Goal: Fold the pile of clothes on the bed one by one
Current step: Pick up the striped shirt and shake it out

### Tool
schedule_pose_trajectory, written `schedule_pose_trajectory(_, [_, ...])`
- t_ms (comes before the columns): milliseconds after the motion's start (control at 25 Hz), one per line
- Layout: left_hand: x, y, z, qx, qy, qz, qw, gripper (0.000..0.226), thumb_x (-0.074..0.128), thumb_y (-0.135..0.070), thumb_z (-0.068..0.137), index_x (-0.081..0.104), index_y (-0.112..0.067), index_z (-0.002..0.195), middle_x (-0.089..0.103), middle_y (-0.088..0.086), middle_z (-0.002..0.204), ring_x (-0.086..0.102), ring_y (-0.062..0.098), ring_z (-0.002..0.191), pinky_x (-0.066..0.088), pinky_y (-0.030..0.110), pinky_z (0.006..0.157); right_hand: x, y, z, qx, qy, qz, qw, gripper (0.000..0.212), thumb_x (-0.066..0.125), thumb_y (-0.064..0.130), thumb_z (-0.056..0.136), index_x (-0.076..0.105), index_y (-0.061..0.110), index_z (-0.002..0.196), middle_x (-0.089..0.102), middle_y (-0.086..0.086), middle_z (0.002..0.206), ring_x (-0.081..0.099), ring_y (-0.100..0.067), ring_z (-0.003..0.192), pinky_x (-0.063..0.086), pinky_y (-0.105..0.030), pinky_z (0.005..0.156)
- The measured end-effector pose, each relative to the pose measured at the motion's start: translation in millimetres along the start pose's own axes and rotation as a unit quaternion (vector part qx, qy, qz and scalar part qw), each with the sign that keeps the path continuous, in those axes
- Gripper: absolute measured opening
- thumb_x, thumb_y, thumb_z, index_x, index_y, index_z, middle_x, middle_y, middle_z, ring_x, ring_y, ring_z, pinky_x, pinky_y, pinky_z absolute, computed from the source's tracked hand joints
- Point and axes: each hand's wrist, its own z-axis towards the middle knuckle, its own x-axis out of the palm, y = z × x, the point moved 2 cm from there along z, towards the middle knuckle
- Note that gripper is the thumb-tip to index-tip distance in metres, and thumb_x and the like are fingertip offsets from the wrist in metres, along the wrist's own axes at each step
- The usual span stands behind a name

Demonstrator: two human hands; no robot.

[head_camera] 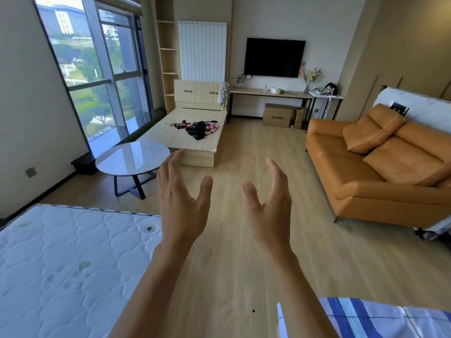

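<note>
**Item: pile of clothes** (198,129). Small, loose heap of dark and red-patterned garments lying on the bare boards of the wooden bed (168,136), about midway along it and toward its right edge. One floral piece trails off toward the left edge. Individual garments cannot be told apart at this range.

**Handling (judged):** light, limp, easily tangled, not fragile. Lift the topmost piece alone by a hem, collar or shoulder seams and shake it free of the rest.

**Second cloth:** a striped cloth (222,93) hangs over the right corner of the headboard.

**Left hand** (181,201): raised over the floor, fingers (170,167) spread and gently curved, holding nothing.

**Right hand** (268,206): alongside, palm turned inward, fingers likewise loose and empty.

**Position:** both hands are well apart from the bed; no garment folded yet.

**Nearby:** a round table (133,156) near the bed's foot, left corner.
</note>
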Motion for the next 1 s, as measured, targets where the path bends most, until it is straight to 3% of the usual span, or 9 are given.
schedule_pose_trajectory(280, [99,51,60,-0.027,0.041,0.000,0.999,0.065,0.058,-0.042,0.090,0.040,-0.018,0.148,0.045,-0.001,0.147,0.040,0.011,0.137,0.033,0.029,0.105,37,-95,85,0.072,-0.013,0.063,0.995,0.062,0.061,0.036,0.099,0.035,0.020,0.154,0.041,0.006,0.157,0.039,-0.004,0.143,0.027,-0.001,0.106])
schedule_pose_trajectory(440, [181,79,114,-0.025,0.040,-0.008,0.999,0.064,0.058,-0.043,0.089,0.042,-0.019,0.146,0.047,-0.003,0.146,0.041,0.008,0.135,0.032,0.026,0.104,64,-160,159,0.086,-0.015,0.087,0.992,0.060,0.061,0.034,0.098,0.037,0.024,0.152,0.043,0.012,0.154,0.041,-0.003,0.142,0.030,-0.002,0.104])
schedule_pose_trajectory(520, [225,87,148,-0.025,0.043,-0.012,0.999,0.063,0.058,-0.043,0.089,0.043,-0.020,0.146,0.047,-0.005,0.146,0.039,0.002,0.132,0.030,0.023,0.104,79,-187,209,0.080,0.002,0.096,0.992,0.059,0.062,0.033,0.098,0.039,0.025,0.151,0.044,0.015,0.152,0.042,-0.001,0.139,0.032,-0.004,0.102])
schedule_pose_trajectory(680, [301,104,221,-0.039,0.045,-0.022,0.998,0.061,0.060,-0.042,0.091,0.044,-0.021,0.146,0.048,-0.007,0.145,0.041,0.004,0.132,0.035,0.030,0.107,110,-233,314,0.074,0.045,0.126,0.988,0.057,0.062,0.034,0.098,0.041,0.026,0.150,0.045,0.016,0.151,0.045,0.001,0.136,0.035,-0.010,0.103])
schedule_pose_trajectory(880, [372,139,283,-0.065,0.044,-0.017,0.997,0.060,0.057,-0.044,0.089,0.046,-0.023,0.143,0.049,-0.012,0.140,0.044,0.002,0.131,0.033,0.019,0.104,165,-287,391,0.092,0.087,0.166,0.978,0.055,0.062,0.033,0.098,0.044,0.024,0.149,0.049,0.015,0.149,0.049,0.002,0.133,0.039,-0.027,0.113])
schedule_pose_trajectory(1000, [418,179,321,-0.091,0.046,-0.022,0.995,0.058,0.057,-0.045,0.089,0.045,-0.026,0.142,0.050,-0.012,0.141,0.045,0.004,0.132,0.037,0.027,0.107,205,-326,428,0.112,0.112,0.168,0.973,0.056,0.063,0.034,0.097,0.044,0.025,0.148,0.050,0.016,0.147,0.049,0.004,0.131,0.040,-0.029,0.114])
